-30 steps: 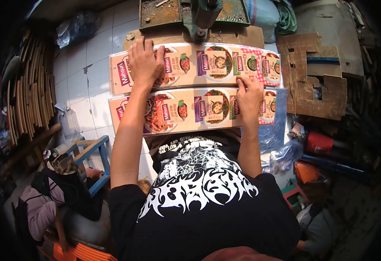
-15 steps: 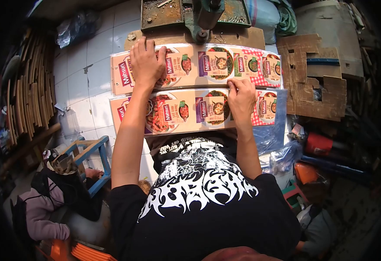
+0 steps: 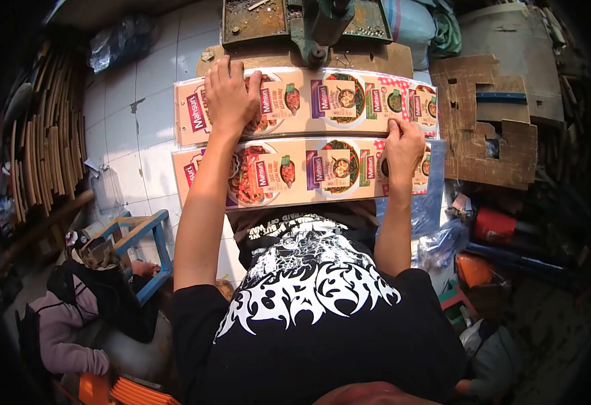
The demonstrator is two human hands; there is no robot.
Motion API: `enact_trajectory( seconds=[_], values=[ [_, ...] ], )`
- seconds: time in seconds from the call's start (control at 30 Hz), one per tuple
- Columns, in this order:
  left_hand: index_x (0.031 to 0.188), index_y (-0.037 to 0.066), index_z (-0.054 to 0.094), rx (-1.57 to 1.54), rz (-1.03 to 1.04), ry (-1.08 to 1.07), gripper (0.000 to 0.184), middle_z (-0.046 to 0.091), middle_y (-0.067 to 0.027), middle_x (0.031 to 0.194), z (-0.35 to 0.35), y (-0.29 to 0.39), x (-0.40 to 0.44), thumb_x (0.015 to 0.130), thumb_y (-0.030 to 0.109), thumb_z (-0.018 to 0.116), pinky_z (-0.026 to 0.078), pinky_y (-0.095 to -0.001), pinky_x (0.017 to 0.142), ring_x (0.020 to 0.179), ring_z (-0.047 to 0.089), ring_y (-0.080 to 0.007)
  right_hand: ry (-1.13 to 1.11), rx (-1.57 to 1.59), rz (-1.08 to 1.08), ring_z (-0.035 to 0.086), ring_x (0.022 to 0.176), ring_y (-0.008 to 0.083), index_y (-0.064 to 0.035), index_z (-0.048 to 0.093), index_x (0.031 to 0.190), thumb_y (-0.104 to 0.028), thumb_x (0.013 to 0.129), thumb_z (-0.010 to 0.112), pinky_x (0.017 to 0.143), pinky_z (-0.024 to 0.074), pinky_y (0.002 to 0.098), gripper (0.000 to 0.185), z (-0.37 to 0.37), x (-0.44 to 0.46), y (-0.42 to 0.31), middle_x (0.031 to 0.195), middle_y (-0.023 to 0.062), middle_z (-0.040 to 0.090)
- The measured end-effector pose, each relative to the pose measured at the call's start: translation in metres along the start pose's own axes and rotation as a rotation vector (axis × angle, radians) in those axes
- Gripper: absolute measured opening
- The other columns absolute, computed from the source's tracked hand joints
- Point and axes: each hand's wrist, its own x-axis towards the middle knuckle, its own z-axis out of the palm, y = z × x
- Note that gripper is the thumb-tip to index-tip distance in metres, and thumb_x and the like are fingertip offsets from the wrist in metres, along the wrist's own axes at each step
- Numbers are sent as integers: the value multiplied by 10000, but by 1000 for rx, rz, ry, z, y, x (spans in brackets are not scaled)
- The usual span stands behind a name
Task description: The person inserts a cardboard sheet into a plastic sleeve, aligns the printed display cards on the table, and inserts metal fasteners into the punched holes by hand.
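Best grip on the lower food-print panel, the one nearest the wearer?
Near long edge of the lower panel, from the wearer's side: thumbs on top, fingers under, spread wide. It's a long, flat strip, so one-point lifting could let it sag or swing. Its far edge runs close along the upper panel, likely poor finger room there.

"Mahsuri" on both printed sheets (image 3: pixel 307 128).

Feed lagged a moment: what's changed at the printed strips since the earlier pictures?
The right hand shifted left, then back right, along the near edge of the upper printed strip. The left hand stayed on that strip; the lower printed strip stayed put.
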Motion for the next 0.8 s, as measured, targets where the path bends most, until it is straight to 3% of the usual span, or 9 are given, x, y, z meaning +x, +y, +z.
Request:
enact_trajectory(
  seconds=[0.3,0.37,0.53,0.8],
  values=[
    [1195,26,634,15,-7,-30,455,578,-206,1358,-2,1,2,963,417,616,351,-485,1146,1312,499,-372,16,46,-127,625,966,322,-111,793,1011,-215,937,689,907,455,456,165,19,7,-30,945,109,681],
    [1193,26,635,19,-11,-27,454,579,-206,1357,-1,1,2,963,416,616,352,-485,1144,1310,500,-372,-86,161,-70,622,971,327,-110,793,1001,-211,929,693,899,468,455,159,25,20,-32,939,110,681],
    [1169,26,643,5,-28,-34,441,577,-209,1360,-3,3,3,955,411,625,354,-485,1144,1309,502,-371,-76,155,-109,627,1013,338,-123,785,1066,-328,878,752,911,489,438,280,50,68,-51,996,127,709],
    [1170,25,632,-10,-23,-24,433,585,-213,1354,-4,3,3,942,394,640,346,-486,1159,1311,506,-369,-70,35,-121,655,1054,297,-166,803,1040,-361,858,770,918,454,462,269,80,104,-76,1043,86,746]
  ],
)
